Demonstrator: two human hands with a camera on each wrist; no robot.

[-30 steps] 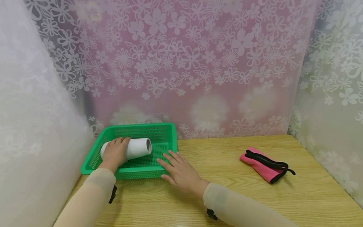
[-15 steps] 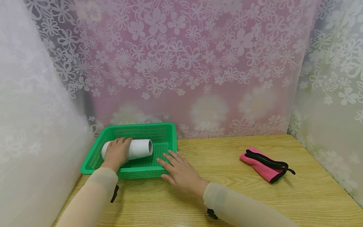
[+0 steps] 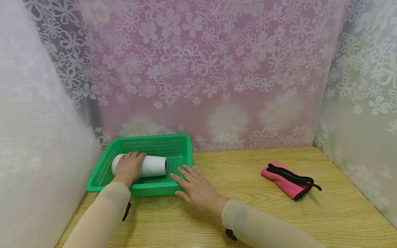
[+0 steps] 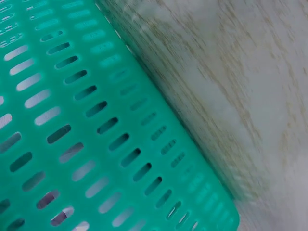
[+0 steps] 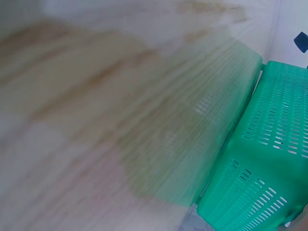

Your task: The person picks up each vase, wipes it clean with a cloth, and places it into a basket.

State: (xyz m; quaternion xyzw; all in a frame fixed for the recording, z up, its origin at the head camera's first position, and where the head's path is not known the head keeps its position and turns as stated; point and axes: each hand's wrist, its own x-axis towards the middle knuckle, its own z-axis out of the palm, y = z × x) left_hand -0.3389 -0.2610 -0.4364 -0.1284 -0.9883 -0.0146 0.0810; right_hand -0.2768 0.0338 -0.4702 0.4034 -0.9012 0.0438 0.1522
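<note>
In the head view, a white, rounded, bottle-shaped vessel point(image 3: 154, 166) lies on its side in the green basket point(image 3: 144, 186). Its narrower end, with a dark opening, points right. My left hand point(image 3: 128, 169) grips it from above near its rounded left end, fingers over the far side; the thumb is hidden. At the basket's front right corner, my right hand point(image 3: 199, 187) rests with its fingers spread and fingertips over the rim. Both wrist views show the basket's slotted green wall point(image 4: 110, 125) close up, with neither the vessel nor its opening visible there.
A folded pink pouch point(image 3: 285, 183) with black trim and a black strap point(image 3: 293, 177) lies on the wooden table point(image 3: 229, 168) at the right. Flowered curtains point(image 3: 208, 62) hang behind and along both sides, close to the basket's back and left.
My left hand has shifted slightly to the right with the white vessel, whose open end now sits a little lower and farther right. My right hand has stayed at the basket corner.
</note>
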